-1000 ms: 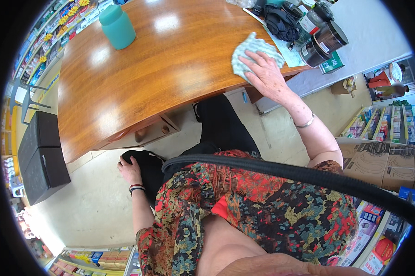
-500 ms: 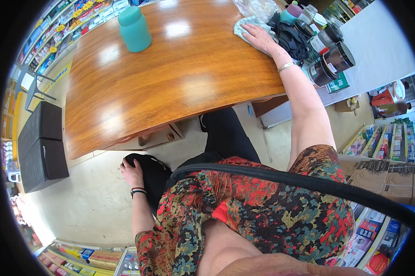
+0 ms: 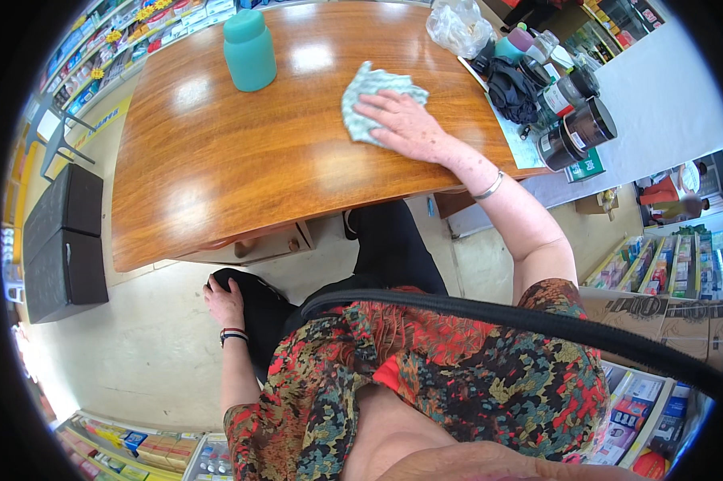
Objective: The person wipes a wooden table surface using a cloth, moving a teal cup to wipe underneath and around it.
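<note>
Your right hand (image 3: 405, 124) is lying flat on a pale green checked cloth (image 3: 368, 98), fingers spread and pressing it against the wooden bench (image 3: 241, 168); the grip is released, not clenched around the cloth. The cloth is sitting crumpled on the far right part of the bench top, under and just beyond your fingers. A teal bottle (image 3: 249, 48) is standing upright near the far edge, well apart from the cloth to its left. At the bench's right end, a clear plastic bag (image 3: 458, 28), a dark folded umbrella (image 3: 514, 90) and several dark jars (image 3: 574, 128) are crowding together, close to your right wrist, which is wearing a thin bangle (image 3: 490, 187). Your left hand (image 3: 224, 301) is resting on your dark-trousered knee (image 3: 257, 309) below the bench edge, fingers curled loosely over it, holding nothing. A black box (image 3: 63, 232) is standing on the floor to your left.
</note>
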Demonstrator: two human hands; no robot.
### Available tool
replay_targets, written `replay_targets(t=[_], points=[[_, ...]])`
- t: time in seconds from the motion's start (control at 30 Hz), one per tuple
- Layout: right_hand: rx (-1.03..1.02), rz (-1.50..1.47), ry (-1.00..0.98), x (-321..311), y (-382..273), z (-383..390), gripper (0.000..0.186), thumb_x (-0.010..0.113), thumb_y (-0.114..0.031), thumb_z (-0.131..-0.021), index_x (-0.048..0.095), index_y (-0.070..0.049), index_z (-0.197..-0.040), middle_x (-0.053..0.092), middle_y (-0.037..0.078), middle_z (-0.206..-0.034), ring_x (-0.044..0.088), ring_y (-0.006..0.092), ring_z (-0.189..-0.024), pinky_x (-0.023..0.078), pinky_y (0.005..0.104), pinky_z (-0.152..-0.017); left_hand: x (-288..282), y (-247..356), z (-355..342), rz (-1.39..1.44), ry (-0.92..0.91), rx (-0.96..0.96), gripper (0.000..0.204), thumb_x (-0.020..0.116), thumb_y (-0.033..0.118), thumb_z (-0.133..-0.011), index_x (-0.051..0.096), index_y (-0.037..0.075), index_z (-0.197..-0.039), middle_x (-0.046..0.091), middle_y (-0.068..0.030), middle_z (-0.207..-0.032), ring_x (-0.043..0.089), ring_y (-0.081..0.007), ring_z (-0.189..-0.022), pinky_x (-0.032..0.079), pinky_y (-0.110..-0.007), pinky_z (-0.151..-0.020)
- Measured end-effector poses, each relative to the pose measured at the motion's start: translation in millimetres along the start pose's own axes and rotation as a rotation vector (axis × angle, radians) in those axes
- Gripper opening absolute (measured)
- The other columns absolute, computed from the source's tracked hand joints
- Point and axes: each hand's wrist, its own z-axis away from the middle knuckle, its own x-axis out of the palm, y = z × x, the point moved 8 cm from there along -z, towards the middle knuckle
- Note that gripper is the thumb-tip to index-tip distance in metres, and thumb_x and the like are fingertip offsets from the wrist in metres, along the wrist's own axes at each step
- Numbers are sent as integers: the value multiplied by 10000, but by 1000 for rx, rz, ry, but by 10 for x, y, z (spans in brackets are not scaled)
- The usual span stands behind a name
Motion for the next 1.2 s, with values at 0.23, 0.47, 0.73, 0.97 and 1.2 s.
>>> replay_targets(t=[0.23, 0.47, 0.73, 0.97, 1.2], points=[[92, -26, -95, 193, 605, -696, 509, 251, -410, -990, 381, -188, -1429, 335, 17, -1499, 282, 196, -1388, 217, 364, -1159, -65, 20, 29, -37, -23, -38, 595, 546, 440, -871, 432, 122, -1361, 447, -187, -1349, 476, -356, -1194, 471, -493, -906], [316, 173, -16, 565, 2451, -804, 494, 350, -368, -989, 418, -93, -1393, 421, 142, -1428, 358, 285, -1341, 260, 364, -1125, -39, -7, -5, 21, 29, -6, 592, 565, 424, -862, 452, 93, -1340, 447, -223, -1349, 459, -381, -1210, 435, -447, -970], [441, 53, 28, 590, 2667, -449, 539, 358, -419, -955, 415, -126, -1404, 397, 130, -1450, 362, 302, -1331, 262, 393, -1113, -120, -130, 45, 118, 27, -62, 590, 609, 382, -829, 470, 84, -1319, 481, -211, -1292, 477, -380, -1180, 437, -471, -943], [-28, -16, 143, 72, 662, -187, 475, 481, -228, -902, 473, -90, -1357, 459, 178, -1380, 420, 380, -1246, 309, 434, -1076, -204, -36, 75, 109, -9, -96, 575, 615, 375, -822, 477, 110, -1314, 468, -182, -1287, 450, -353, -1208, 434, -499, -927], [-396, -226, -93, -263, -1540, -246, 522, 554, -247, -861, 463, -174, -1370, 377, 60, -1455, 329, 330, -1328, 220, 514, -1103, -185, 35, 51, 28, -43, -96, 586, 592, 398, -832, 463, 119, -1330, 467, -153, -1277, 459, -326, -1189, 448, -486, -901]])
